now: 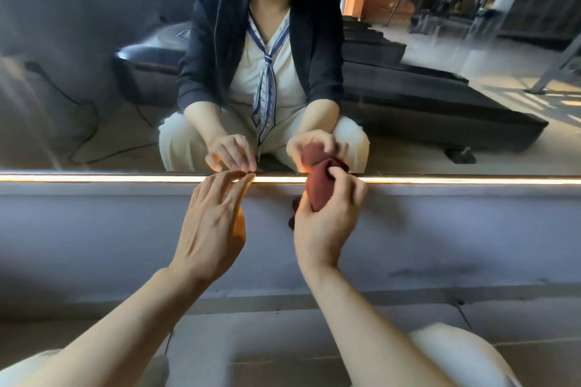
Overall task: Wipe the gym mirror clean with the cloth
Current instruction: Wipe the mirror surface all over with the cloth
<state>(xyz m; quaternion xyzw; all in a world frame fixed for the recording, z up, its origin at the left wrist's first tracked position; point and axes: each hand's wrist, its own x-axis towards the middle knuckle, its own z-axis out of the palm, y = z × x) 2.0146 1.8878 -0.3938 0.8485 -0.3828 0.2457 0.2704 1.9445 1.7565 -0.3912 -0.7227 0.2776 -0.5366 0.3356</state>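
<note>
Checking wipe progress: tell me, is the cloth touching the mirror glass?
Touching. The head view shows the cloth, gripped by the right hand, meeting its own reflection at the mirror's bottom edge with no gap.

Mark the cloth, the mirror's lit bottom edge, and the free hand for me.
cloth point(319, 190): head view, bunched middle, gripped by the right hand point(323, 223).
lit edge point(94, 178): head view, glowing strip.
left hand point(213, 223): head view, back of hand.

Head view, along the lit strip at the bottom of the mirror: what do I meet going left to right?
Bare lit strip → left hand, straight fingertips at the strip → short bare gap → red cloth, bunched and gripped by the right hand → bare strip out to the right edge. The mirror runs above it all.
</note>
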